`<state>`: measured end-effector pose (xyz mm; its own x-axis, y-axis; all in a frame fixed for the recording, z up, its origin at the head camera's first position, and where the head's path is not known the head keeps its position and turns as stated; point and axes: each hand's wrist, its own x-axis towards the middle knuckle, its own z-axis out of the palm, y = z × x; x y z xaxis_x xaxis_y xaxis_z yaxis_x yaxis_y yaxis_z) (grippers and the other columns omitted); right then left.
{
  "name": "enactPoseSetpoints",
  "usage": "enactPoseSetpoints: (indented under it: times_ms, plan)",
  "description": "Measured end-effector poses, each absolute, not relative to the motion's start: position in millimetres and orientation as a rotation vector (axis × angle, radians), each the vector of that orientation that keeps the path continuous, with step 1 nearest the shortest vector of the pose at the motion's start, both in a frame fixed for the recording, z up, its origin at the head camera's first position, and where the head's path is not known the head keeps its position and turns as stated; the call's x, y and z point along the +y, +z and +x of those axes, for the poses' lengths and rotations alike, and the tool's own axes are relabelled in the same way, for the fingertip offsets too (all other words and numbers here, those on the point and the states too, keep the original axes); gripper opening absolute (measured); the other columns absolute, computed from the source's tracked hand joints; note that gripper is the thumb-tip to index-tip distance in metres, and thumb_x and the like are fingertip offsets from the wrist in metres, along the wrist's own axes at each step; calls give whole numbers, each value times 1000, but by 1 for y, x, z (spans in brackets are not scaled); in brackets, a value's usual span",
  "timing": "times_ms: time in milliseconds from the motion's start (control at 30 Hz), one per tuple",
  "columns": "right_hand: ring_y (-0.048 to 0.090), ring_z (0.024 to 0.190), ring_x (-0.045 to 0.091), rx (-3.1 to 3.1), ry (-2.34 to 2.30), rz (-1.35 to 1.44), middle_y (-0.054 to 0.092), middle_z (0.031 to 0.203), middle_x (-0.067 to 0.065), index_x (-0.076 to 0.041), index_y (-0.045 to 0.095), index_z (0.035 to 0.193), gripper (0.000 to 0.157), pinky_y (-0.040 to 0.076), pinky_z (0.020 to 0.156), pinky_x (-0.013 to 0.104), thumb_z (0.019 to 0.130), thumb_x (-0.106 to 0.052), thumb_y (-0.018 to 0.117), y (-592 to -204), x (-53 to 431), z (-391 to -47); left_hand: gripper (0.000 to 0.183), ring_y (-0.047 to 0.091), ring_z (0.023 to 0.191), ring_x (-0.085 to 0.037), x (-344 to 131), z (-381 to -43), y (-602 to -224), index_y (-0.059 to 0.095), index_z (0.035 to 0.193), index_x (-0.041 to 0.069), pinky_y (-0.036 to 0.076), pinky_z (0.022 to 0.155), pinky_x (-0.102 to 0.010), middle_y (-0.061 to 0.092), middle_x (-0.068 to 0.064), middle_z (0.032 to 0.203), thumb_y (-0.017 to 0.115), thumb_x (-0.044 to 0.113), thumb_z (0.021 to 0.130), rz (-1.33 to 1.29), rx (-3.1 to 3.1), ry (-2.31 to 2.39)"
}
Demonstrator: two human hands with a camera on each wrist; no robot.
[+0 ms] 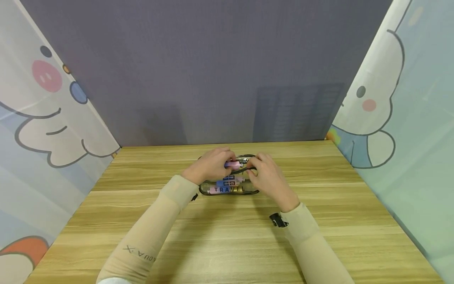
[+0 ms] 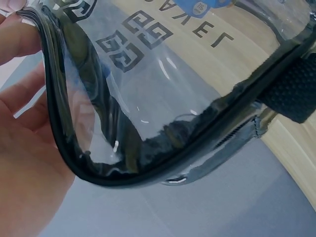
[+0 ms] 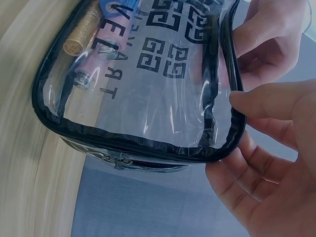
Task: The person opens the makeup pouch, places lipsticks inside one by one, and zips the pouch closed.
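A clear plastic pouch (image 1: 213, 184) with black trim and printed lettering lies on the wooden table (image 1: 227, 244). Small pink-and-blue tubes and one with a gold cap (image 3: 74, 47) show through its plastic. My left hand (image 1: 213, 163) is at the pouch's upper side, its finger and thumb around a pink-and-blue tube (image 1: 233, 165) with a silvery end, between the black rims. In the left wrist view, fingers (image 2: 17, 42) come right up to the black trim. My right hand (image 1: 271, 179) pinches the pouch's rim at the right corner, thumb (image 3: 269, 101) on one side and fingers on the other.
A grey-purple panel (image 1: 213, 71) stands behind the table. Cartoon-printed curtains hang at the left (image 1: 35, 130) and right (image 1: 418, 130). A black fabric tab (image 2: 294, 91) sticks out from the pouch's side, near its zipper.
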<state>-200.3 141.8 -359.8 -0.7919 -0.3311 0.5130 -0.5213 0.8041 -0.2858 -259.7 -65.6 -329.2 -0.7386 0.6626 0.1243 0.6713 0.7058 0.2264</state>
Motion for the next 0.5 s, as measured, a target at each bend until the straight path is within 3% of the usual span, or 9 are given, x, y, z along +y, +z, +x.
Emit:
enactPoseSetpoints:
  times_ms: [200, 500]
  plan:
    - [48, 83, 22, -2548, 590, 632, 56, 91, 3, -8, 71, 95, 7, 44, 71, 36, 89, -6, 75, -359, 141, -200, 27, 62, 103, -22, -69, -260, -331, 69, 119, 7, 52, 89, -40, 65, -5, 115, 69, 17, 94, -1142, -2836, -359]
    - [48, 83, 21, -2559, 610, 621, 57, 92, 3, -8, 71, 95, 7, 43, 70, 35, 89, -6, 75, -359, 141, -201, 19, 60, 92, -18, -70, -254, -330, 71, 112, 8, 52, 80, -36, 65, -3, 105, 66, 16, 95, -1170, -2786, -378]
